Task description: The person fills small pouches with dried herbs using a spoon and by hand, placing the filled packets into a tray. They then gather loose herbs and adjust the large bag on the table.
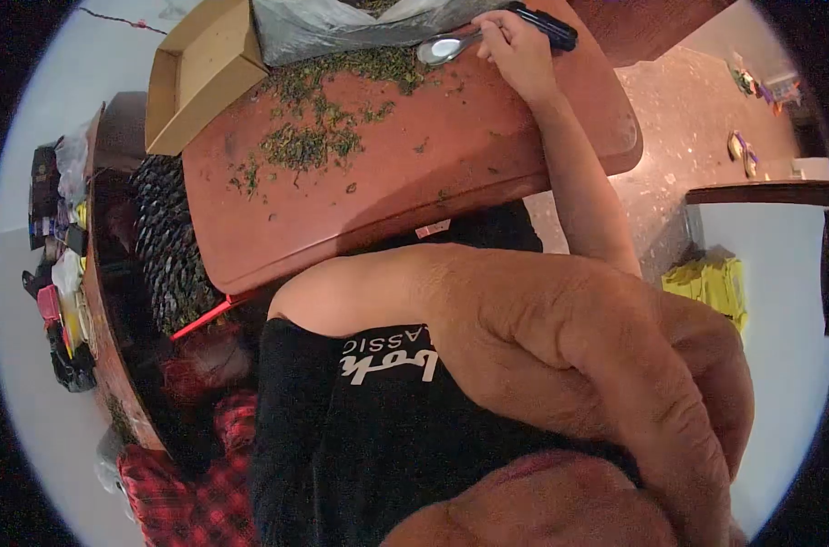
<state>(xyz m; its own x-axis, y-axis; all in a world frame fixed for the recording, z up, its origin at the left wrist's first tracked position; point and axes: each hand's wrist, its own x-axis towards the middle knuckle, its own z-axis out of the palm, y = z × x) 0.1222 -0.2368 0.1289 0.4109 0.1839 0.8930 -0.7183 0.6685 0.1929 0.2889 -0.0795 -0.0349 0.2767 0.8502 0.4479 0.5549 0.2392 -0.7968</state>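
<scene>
At the top right of the brown-red table, my right hand has its fingers closed round the handle of a metal spoon. A black-handled object lies against the back of this hand. My left arm crosses the chest, and my left hand is very near the camera, large in view, its fingers bent. Its fingertips are hidden, so I cannot tell what it touches. Dark green dried leaves are scattered on the table. Behind them sits a clear plastic bag with more leaf bits inside.
An open cardboard box stands at the table's left corner. A dark, bristly heap and a red stick are below it. Red checked cloth is at lower left, and yellow cloth hangs at right.
</scene>
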